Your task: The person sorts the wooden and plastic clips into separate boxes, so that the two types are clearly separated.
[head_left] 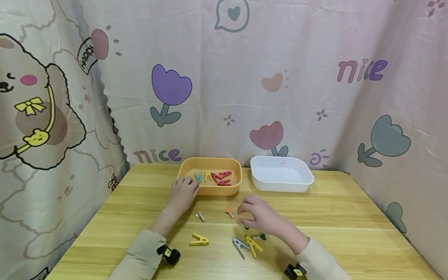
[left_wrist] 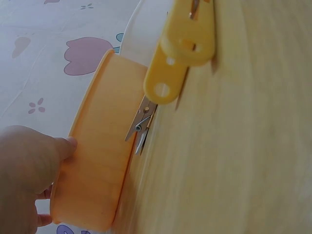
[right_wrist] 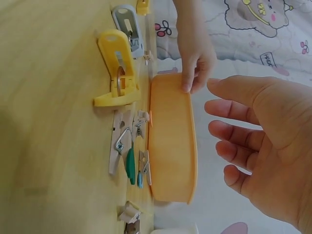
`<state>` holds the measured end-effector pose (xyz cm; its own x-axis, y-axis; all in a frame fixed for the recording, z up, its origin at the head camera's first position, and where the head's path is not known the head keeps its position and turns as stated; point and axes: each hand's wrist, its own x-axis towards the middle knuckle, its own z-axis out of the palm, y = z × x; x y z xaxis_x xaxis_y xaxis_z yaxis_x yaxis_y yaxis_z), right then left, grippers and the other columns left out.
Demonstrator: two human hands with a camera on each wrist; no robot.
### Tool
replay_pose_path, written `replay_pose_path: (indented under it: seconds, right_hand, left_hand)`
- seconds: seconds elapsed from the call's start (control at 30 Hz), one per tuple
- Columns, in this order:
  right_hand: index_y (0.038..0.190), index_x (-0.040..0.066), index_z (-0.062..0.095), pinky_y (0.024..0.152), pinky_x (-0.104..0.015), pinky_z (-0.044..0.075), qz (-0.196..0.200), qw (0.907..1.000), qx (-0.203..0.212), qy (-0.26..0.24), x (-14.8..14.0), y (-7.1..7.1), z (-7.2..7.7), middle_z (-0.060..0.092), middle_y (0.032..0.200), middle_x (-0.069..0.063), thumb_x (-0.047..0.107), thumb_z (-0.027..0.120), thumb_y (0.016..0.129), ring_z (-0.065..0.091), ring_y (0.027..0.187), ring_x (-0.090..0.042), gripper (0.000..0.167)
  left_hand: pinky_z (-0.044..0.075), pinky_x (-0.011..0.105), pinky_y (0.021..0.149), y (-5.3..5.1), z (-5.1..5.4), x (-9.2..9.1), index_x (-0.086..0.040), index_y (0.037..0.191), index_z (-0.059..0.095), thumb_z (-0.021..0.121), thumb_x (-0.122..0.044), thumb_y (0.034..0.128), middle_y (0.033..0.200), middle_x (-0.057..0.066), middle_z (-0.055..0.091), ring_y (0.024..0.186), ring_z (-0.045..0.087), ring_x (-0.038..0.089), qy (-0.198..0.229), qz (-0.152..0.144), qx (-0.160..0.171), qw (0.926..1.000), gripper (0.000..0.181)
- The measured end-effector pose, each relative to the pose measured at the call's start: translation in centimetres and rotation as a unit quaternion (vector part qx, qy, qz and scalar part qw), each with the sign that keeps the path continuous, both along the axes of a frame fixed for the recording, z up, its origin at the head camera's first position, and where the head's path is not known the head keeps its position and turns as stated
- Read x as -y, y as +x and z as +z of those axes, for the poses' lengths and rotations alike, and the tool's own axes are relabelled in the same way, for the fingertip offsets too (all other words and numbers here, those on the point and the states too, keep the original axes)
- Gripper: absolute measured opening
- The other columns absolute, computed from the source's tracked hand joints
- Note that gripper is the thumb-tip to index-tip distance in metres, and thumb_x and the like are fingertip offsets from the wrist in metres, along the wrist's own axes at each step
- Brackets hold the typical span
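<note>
My left hand (head_left: 182, 194) pinches the near left rim of the orange plastic bin (head_left: 217, 190), thumb outside and fingers over the edge. Inside the bin lie a turquoise clothespin (head_left: 198, 178), a yellow clothespin (head_left: 208, 176) and several red clothespins (head_left: 224, 174). My right hand (head_left: 260, 216) hovers over the table with loosely curved fingers and holds nothing. Below it, one small wooden clothespin (right_wrist: 145, 168) is partly hidden in the head view. Close by are a green-decorated wooden clothespin (head_left: 258, 237), an orange-topped one (head_left: 229, 212), a grey clothespin (head_left: 240, 245) and a yellow one (head_left: 254, 246).
A white plastic bin (head_left: 281, 187) stands right of the orange one at the back of the wooden table (head_left: 140, 217). Another yellow clothespin (head_left: 199, 240) and a small white-topped wooden clothespin (head_left: 200, 216) lie left of centre. A printed curtain (head_left: 217, 77) hangs behind.
</note>
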<state>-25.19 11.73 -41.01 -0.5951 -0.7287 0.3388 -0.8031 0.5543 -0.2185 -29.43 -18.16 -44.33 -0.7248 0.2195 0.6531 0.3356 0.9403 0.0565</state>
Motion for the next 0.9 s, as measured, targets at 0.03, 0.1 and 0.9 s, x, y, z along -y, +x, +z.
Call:
replay_pose_path:
  seconds: [0.03,0.1,0.9]
  right_hand:
    - [0.097,0.015,0.07,0.078,-0.026,0.048,-0.001,1.0,0.002,0.0,-0.2,0.1,0.0,0.06,0.095,0.005,0.025,0.075,0.085,0.05,0.09,-0.009,0.016]
    - [0.097,0.015,0.069,0.079,-0.027,0.048,-0.003,1.0,0.003,0.002,-0.5,0.4,-0.1,0.06,0.095,0.006,0.025,0.075,0.085,0.051,0.091,-0.009,0.016]
    - [0.076,0.025,0.064,0.071,-0.019,0.04,0.008,0.9917,0.008,0.128,-2.5,2.4,-1.3,0.055,0.084,0.015,0.031,0.078,0.079,0.043,0.079,-0.001,0.016]
  left_hand:
    - [0.046,0.048,0.076,0.0,0.0,0.0,-0.015,0.091,0.07,0.071,-0.024,0.0883,0.084,0.004,0.056,0.08,0.054,0.027,0.0,-0.001,-0.001,1.0,0.01]
    - [0.046,0.048,0.076,0.0,0.0,-0.1,-0.015,0.091,0.07,0.072,-0.024,0.088,0.084,0.004,0.056,0.08,0.054,0.027,-0.001,-0.002,-0.005,1.0,0.01]
    - [0.047,0.048,0.074,0.0,0.0,-0.1,-0.013,0.088,0.07,0.074,-0.022,0.0851,0.081,0.004,0.056,0.078,0.053,0.027,0.005,-0.004,-0.019,0.9998,0.011]
